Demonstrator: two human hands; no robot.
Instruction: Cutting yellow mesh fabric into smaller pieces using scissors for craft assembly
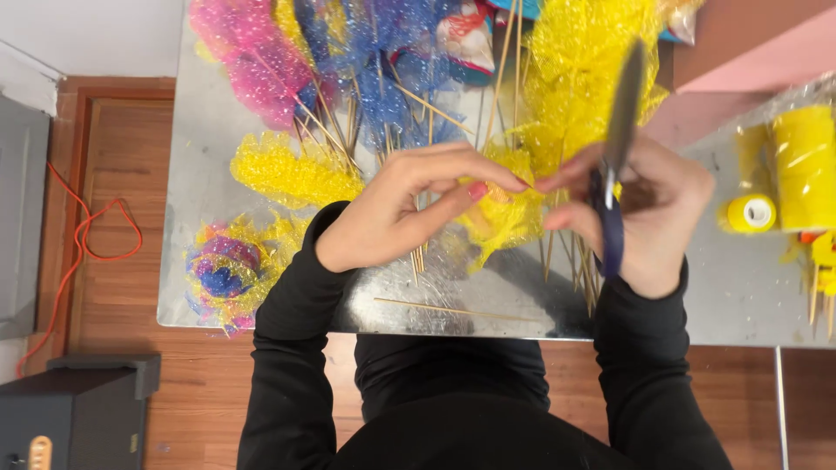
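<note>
My left hand point(401, 213) pinches a bunched piece of yellow glitter mesh point(501, 218) between thumb and fingers over the metal table point(209, 157). My right hand point(649, 209) meets it from the right, fingertips touching the same mesh, while holding blue-handled scissors point(614, 165) that point up and away. Thin wooden skewers point(418, 261) stick out below the mesh between both hands.
Pink point(252, 61), blue point(383, 78) and yellow mesh flowers point(292, 170) on sticks lie across the back. A finished multicolour mesh flower point(225, 270) sits at the left edge. A loose skewer point(453, 309) lies near the front edge. A yellow mesh roll point(801, 165) and thread spool point(751, 213) stand right. An orange cable point(87, 235) lies on the floor.
</note>
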